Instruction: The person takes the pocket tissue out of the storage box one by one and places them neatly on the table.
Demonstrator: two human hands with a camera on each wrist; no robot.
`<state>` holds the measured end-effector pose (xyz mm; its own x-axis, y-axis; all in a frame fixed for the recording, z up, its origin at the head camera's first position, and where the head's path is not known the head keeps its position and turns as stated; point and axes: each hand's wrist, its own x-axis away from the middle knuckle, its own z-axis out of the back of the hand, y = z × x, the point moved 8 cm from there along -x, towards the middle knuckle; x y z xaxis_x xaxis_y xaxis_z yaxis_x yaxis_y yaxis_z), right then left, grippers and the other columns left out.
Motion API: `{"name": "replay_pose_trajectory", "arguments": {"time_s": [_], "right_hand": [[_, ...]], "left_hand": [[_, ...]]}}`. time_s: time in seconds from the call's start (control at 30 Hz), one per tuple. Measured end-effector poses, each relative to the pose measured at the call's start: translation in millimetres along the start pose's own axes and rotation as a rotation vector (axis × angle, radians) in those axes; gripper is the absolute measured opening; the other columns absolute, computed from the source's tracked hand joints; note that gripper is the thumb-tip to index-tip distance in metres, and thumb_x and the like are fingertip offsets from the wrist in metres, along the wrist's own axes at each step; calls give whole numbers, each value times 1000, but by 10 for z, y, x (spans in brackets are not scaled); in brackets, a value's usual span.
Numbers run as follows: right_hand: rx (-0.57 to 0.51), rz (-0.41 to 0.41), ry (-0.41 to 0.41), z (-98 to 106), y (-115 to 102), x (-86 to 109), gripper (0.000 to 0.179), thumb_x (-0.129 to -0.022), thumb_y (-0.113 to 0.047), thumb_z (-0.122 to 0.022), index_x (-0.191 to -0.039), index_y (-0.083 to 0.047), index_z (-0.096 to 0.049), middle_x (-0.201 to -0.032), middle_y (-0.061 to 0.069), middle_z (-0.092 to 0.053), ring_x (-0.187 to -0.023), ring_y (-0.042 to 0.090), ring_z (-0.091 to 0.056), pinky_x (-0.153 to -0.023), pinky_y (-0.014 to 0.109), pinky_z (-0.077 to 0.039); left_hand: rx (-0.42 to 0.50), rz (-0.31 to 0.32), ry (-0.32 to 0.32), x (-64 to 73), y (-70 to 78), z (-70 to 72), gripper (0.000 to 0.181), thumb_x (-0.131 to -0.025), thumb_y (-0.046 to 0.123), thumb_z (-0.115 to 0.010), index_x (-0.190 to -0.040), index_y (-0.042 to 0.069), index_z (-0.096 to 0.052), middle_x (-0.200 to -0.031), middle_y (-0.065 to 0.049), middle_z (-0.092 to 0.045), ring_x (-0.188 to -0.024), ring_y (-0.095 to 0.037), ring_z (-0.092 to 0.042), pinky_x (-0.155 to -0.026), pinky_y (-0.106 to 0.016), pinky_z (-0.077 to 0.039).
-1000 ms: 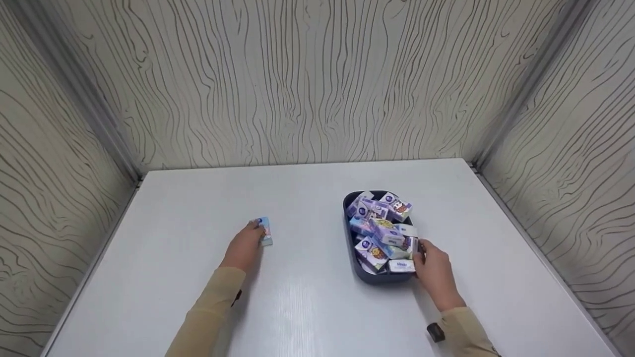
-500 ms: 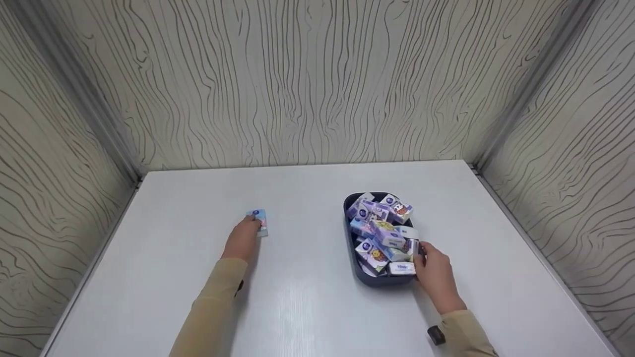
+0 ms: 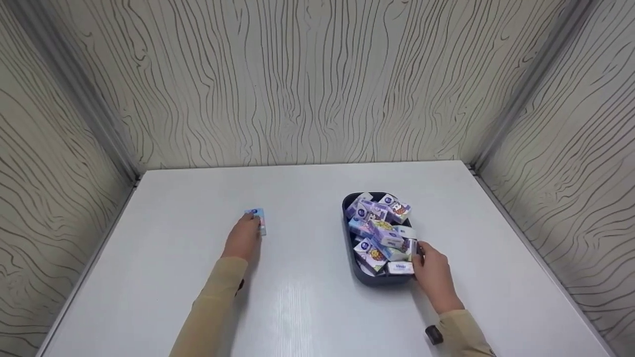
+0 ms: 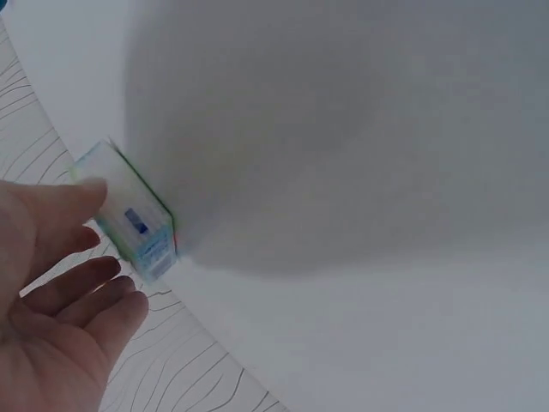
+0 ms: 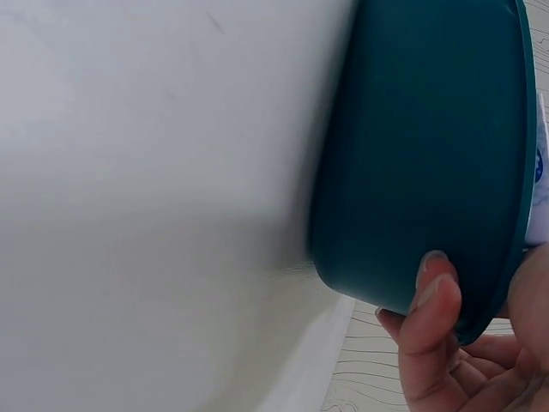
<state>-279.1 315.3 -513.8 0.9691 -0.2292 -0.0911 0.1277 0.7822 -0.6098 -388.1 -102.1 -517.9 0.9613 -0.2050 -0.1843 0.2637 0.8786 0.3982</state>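
Note:
My left hand (image 3: 242, 239) pinches a small light-blue tissue pack (image 3: 262, 224) on the left half of the white table. In the left wrist view the thumb lies along one face of the pack (image 4: 133, 206), and the other fingers are loosely bent below it. Right of the middle stands a dark blue-green plastic bin (image 3: 349, 238), heaped with several purple, blue and white tissue packs (image 3: 373, 210). My right hand (image 3: 436, 274) grips its near right rim. In the right wrist view fingers press the outer wall of the bin (image 5: 420, 146), and the thumb is over the rim.
The white table (image 3: 307, 307) has wood-grain patterned panels (image 3: 297, 89) along its back and both sides. Grey metal posts (image 3: 521, 94) stand at the corners. Some packs stick up above the bin's rim.
My left hand has shifted a little away from me and to the left, bringing the tissue pack along and turning it slightly. The right hand and the bin have stayed in place.

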Motion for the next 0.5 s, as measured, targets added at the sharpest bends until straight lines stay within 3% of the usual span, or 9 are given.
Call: {"name": "replay_pose_trajectory", "arguments": {"time_s": [0.23, 0.5], "right_hand": [[8, -7, -2, 1, 16, -1, 41, -94, -2, -47, -132, 15, -44, -123, 34, -53, -106, 38, -58, -84, 48, -51], [13, 14, 16, 9, -9, 2, 40, -94, -1, -48, -131, 14, -45, -122, 34, -54, -105, 39, -59, -82, 47, -52]], "left_hand": [[60, -21, -55, -51, 360, -72, 49, -91, 11, -66, -135, -2, -49, -140, -22, -45, -131, -35, -41, -106, -44, -36], [82, -166, -84, -57, 1036, -136, 52, -92, 23, -65, -138, 5, -49, -141, -16, -45, -130, -32, -43, -105, -41, -38]]}}
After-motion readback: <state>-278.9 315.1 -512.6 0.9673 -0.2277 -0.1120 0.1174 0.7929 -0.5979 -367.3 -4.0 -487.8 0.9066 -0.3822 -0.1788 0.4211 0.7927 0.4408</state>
